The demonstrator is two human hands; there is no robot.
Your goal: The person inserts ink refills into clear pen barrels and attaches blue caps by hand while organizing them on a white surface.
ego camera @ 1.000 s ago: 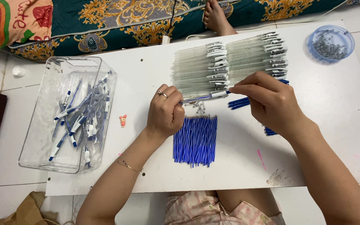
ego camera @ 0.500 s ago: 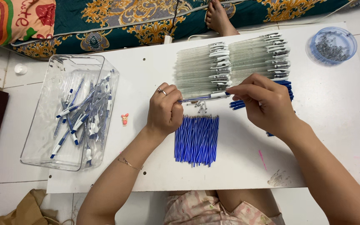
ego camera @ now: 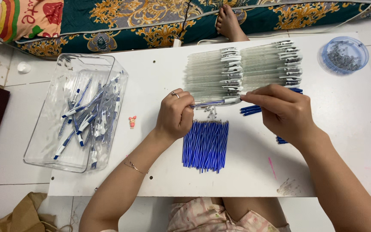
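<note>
Nearest the person, at six o'clock on the white table (ego camera: 108,184), lay a flat pile of blue refills (ego camera: 205,145), all side by side and pointing the same way.

Just past the pile the two hands met over one pen (ego camera: 217,102). The left hand (ego camera: 174,116) was curled shut around the pen's clear barrel, fingers pressed together, with a ring on one finger. The right hand (ego camera: 285,112) sat at three o'clock from it — its thumb and first finger pinched the pen's white cap end. The pen lay level between them, just above the table, with a few tiny springs (ego camera: 211,112) under it.

To do this step well, I think the left hand had to hold the barrel still while the right hand pushed or turned the end piece straight along the pen, not at a slant. A slanted push could jam the part or bend the refill inside. A soft grip would be enough.

Some loose blue caps (ego camera: 252,109) lay under the right hand. Beyond the hands, at twelve o'clock, stood two neat rows of clear barrels (ego camera: 241,68) with white clips. At nine o'clock a clear bin (ego camera: 39,133) held finished pens — a small pink toy (ego camera: 132,121) lay between it and the hands. Far off at two o'clock sat a round blue tub (ego camera: 363,47) of small metal bits.
</note>
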